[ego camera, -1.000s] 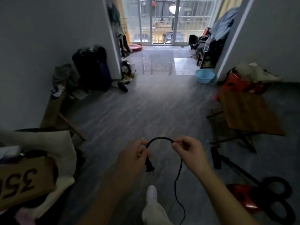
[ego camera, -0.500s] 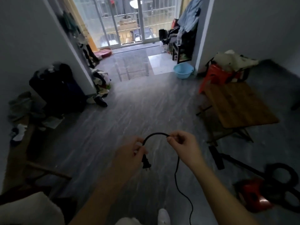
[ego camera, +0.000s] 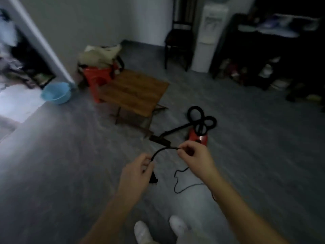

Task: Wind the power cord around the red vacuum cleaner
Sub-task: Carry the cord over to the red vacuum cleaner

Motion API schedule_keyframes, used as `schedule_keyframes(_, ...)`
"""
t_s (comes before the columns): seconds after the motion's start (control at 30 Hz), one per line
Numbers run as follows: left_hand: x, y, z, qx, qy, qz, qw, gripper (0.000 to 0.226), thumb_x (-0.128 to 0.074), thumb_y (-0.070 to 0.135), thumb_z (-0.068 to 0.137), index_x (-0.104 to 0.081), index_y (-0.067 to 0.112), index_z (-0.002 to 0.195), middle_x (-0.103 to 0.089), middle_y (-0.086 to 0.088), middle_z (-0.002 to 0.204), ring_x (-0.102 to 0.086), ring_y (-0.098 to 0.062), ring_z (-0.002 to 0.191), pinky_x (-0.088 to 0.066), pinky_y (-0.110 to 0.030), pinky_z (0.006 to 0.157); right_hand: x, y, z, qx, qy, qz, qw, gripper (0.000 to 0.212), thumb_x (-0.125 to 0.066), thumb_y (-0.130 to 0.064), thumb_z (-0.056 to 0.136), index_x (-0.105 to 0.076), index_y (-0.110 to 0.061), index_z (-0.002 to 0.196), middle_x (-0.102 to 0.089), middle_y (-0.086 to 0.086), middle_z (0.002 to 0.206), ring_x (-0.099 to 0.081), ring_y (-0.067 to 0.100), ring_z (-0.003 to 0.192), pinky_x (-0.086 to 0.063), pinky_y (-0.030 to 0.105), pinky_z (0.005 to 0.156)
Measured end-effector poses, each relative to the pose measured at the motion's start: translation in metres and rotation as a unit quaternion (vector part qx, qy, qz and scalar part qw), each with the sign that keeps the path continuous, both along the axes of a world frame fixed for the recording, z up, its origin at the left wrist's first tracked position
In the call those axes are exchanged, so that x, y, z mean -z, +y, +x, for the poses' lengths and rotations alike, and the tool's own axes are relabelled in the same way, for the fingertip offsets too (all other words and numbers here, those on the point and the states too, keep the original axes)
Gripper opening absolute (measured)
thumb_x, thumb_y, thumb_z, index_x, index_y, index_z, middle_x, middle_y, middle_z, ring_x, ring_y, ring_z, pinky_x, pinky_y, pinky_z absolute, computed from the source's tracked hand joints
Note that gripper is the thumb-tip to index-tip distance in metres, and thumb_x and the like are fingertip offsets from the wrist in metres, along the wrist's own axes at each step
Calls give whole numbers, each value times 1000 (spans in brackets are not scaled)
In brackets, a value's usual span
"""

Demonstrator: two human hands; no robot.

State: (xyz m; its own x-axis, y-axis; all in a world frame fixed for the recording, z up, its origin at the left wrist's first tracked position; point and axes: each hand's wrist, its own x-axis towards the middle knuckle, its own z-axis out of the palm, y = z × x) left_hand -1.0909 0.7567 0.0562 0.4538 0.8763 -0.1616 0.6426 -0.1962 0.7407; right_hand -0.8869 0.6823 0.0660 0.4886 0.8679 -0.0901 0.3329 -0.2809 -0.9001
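**Cord in both hands, vacuum ahead on the floor**

While the person stands over white shoes (ego camera: 177,226), both hands pinch the cord (ego camera: 159,151). The left hand (ego camera: 139,170) has its fingers closed just above the plug (ego camera: 153,179); the right hand (ego camera: 194,156) grips further along, so a short arc stands between them. The rest trails loose to the floor. The cord looks thin, light and limp, so holding near the plug seems wise. Beyond lies the red vacuum (ego camera: 198,137) with its hose (ego camera: 202,120) coiled, near a low tabletop (ego camera: 133,92).
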Motion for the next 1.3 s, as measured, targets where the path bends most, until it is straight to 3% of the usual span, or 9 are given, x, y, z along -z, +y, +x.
schedule_keyframes(0.13, 6, 1, 37, 136, 12, 8, 991, 13, -61, 32, 95, -65, 28, 107, -69, 13, 89, -65, 1, 80, -55, -18, 72, 3, -46, 14, 135, 28, -9, 990, 8, -72, -23, 87, -72, -29, 83, -69, -16, 78, -64, -1, 75, -47, 14, 68)
schedule_keyframes(0.27, 7, -13, 79, 223, 12, 11, 975, 10, -63, 31, 94, -68, 27, 102, -70, 15, 83, -65, 5, 76, -50, -9, 66, 7, -89, 32, 221, 34, -13, 975, 17, -72, -23, 88, -68, -35, 77, -66, -21, 70, -61, -2, 68, -47, 18, 65)
schedule_keyframes(0.37, 9, -27, 104, 249, 12, -3, 968, 13, -64, 34, 93, -71, 27, 101, -72, 15, 85, -67, 3, 77, -58, -22, 72, 16, -114, 46, 260, 49, -16, 964, 14, -72, -23, 88, -70, -33, 79, -68, -15, 74, -63, -1, 71, -50, 20, 68)
schedule_keyframes(0.63, 16, -65, 152, 237, 35, 33, 970, 28, -65, 27, 93, -68, 27, 122, -70, 14, 88, -66, 0, 73, -51, -13, 69, 44, -144, 98, 222, 90, -35, 970, 6, -71, -21, 88, -73, -25, 84, -70, -7, 77, -63, 2, 71, -51, 20, 67)
schedule_keyframes(0.73, 20, -76, 165, 240, 47, 48, 969, 24, -63, 24, 94, -68, 27, 118, -67, 17, 86, -66, 0, 64, -45, -7, 59, 45, -143, 117, 207, 85, -45, 974, 2, -72, -21, 88, -73, -22, 87, -69, -5, 76, -61, 3, 69, -51, 21, 67)
schedule_keyframes(1.0, 37, -58, 192, 220, 63, 22, 973, 12, -59, 23, 96, -63, 25, 107, -67, 14, 88, -63, 1, 63, -39, -8, 56, 60, -121, 144, 199, 88, -60, 974, 2, -72, -23, 87, -73, -23, 85, -69, -5, 76, -64, 7, 71, -53, 25, 68)
schedule_keyframes(1.1, 58, -39, 202, 225, 70, -18, 972, 9, -56, 26, 97, -60, 25, 105, -69, 11, 90, -65, -1, 68, -48, -18, 60, 77, -104, 149, 219, 85, -69, 970, 3, -73, -22, 87, -74, -19, 88, -71, -1, 79, -67, 15, 75, -55, 32, 73)
schedule_keyframes(1.2, 89, -18, 212, 243, 57, -72, 966, 9, -54, 28, 98, -60, 25, 104, -70, 8, 91, -69, -6, 73, -58, -39, 71, 101, -85, 154, 241, 85, -81, 963, 2, -73, -22, 86, -74, -21, 86, -70, -9, 78, -65, 6, 75, -55, 27, 73)
schedule_keyframes(1.3, 120, 1, 220, 269, 49, -106, 956, 20, -51, 32, 98, -59, 29, 116, -72, 9, 93, -70, -8, 83, -60, -42, 76, 132, -69, 157, 266, 97, -85, 955, 1, -73, -20, 86, -75, -21, 86, -72, -9, 83, -67, 6, 80, -55, 25, 77)
